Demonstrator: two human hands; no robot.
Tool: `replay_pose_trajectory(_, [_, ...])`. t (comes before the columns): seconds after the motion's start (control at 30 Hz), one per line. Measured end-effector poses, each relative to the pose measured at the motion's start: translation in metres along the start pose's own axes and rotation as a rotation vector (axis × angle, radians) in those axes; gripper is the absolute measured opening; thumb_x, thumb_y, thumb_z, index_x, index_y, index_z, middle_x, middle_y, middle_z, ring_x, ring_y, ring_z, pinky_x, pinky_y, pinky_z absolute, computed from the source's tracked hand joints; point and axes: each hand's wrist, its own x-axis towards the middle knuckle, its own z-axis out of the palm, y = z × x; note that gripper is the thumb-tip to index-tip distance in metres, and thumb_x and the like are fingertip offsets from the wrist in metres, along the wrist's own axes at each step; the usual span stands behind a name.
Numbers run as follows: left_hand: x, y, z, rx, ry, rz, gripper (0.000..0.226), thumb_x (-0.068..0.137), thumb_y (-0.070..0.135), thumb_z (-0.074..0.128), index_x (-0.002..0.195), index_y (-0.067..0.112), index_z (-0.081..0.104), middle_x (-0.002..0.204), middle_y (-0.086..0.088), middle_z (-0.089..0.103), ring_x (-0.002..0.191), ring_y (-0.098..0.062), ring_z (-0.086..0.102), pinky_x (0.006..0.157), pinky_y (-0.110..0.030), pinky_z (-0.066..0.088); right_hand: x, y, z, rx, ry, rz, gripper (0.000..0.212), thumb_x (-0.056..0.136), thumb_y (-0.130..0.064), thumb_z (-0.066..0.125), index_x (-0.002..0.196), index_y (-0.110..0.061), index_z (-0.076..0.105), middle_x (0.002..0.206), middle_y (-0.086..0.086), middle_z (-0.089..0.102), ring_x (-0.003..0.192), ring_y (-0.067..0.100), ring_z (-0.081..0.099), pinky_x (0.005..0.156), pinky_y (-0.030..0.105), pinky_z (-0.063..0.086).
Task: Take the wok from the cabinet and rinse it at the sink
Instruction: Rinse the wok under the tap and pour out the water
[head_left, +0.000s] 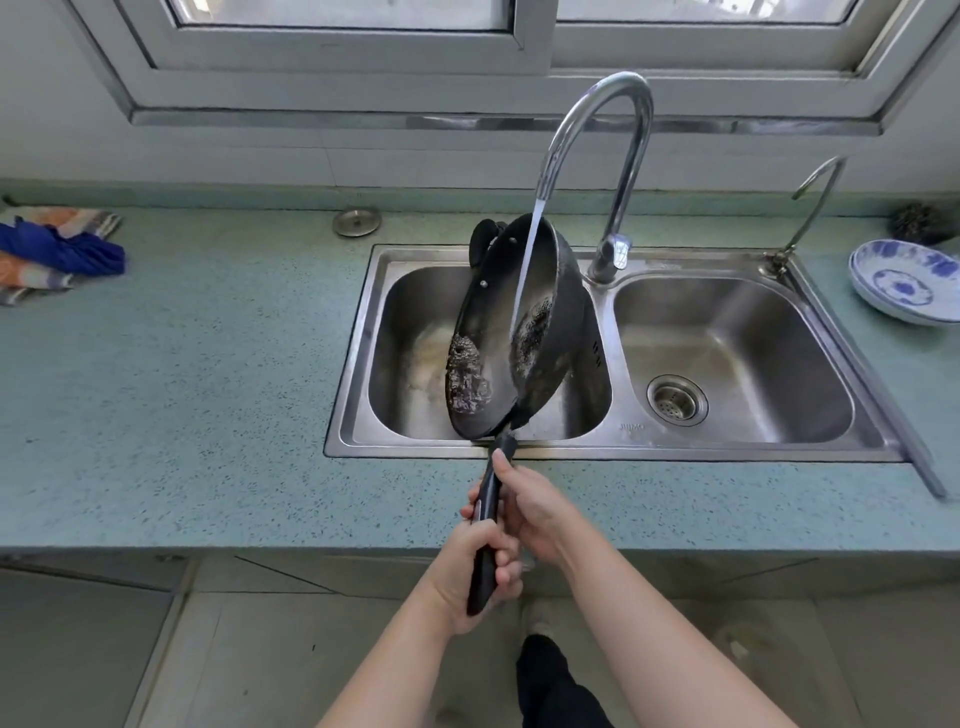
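Observation:
A black wok (550, 332) hangs tilted steeply on its side over the left basin of the steel double sink (618, 441). Water streams from the tall curved faucet (597, 156) into the wok and pours out at its lower left rim. Both hands grip its long black handle (488, 519) in front of the sink. My left hand (478, 571) holds the handle's near end. My right hand (530, 509) wraps it further up, thumb pointing toward the wok.
A blue-and-white bowl stack (906, 280) sits on the counter right of the sink, beside a small second tap (810, 208). Crumpled cloths (52, 249) lie at far left. A round metal sink plug (357, 222) rests behind the left basin. The right basin has a drain strainer (677, 400).

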Motion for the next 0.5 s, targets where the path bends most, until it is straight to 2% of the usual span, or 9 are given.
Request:
replay_pose_trajectory(0.1, [-0.002, 0.001, 0.0, -0.032, -0.054, 0.007, 0.018, 0.044, 0.01, 0.057, 0.046, 0.019, 0.042, 0.04, 0.005, 0.037, 0.029, -0.007, 0.035, 0.033, -0.013, 0.029, 0.004, -0.001, 0.0, 0.173, -0.058, 0.04, 0.043, 0.098, -0.038, 0.032, 0.087, -0.004, 0.054, 0.065, 0.005, 0.066, 0.058, 0.018, 0.065, 0.067, 0.031, 0.051])
replay_pose_trajectory(0.2, [-0.001, 0.001, -0.001, -0.078, -0.08, 0.015, 0.018, 0.044, 0.01, 0.058, 0.047, 0.018, 0.042, 0.04, 0.004, 0.037, 0.029, -0.007, 0.035, 0.032, -0.014, 0.028, 0.004, -0.001, 0.0, 0.31, -0.088, 0.033, 0.046, 0.1, -0.036, 0.026, 0.086, -0.005, 0.057, 0.064, 0.002, 0.07, 0.059, 0.012, 0.066, 0.07, 0.029, 0.048])
replay_pose_trajectory(0.33, [-0.002, 0.002, -0.003, -0.119, -0.081, -0.012, 0.019, 0.045, 0.008, 0.058, 0.048, 0.017, 0.042, 0.041, 0.004, 0.038, 0.028, -0.007, 0.036, 0.031, -0.013, 0.031, 0.002, -0.002, 0.003, 0.323, -0.107, 0.002, 0.04, 0.1, -0.033, 0.028, 0.082, -0.006, 0.052, 0.057, 0.002, 0.062, 0.055, 0.014, 0.06, 0.07, 0.03, 0.047])
replay_pose_trajectory(0.4, [-0.006, 0.008, -0.003, -0.044, -0.035, -0.078, 0.018, 0.053, 0.006, 0.056, 0.051, 0.017, 0.041, 0.042, 0.003, 0.04, 0.03, -0.008, 0.039, 0.033, -0.013, 0.033, 0.003, -0.002, 0.003, 0.301, -0.081, -0.011, 0.039, 0.1, -0.032, 0.029, 0.082, -0.006, 0.052, 0.059, 0.003, 0.061, 0.059, 0.015, 0.059, 0.069, 0.03, 0.047])
replay_pose_trajectory(0.5, [-0.008, 0.02, -0.002, 0.239, 0.093, -0.156, 0.017, 0.076, 0.002, 0.047, 0.063, 0.012, 0.044, 0.048, 0.0, 0.048, 0.038, -0.012, 0.049, 0.04, -0.017, 0.039, 0.004, -0.001, 0.002, 0.302, -0.04, -0.023, 0.036, 0.099, -0.032, 0.03, 0.084, -0.006, 0.051, 0.068, 0.005, 0.055, 0.06, 0.016, 0.06, 0.064, 0.029, 0.048])
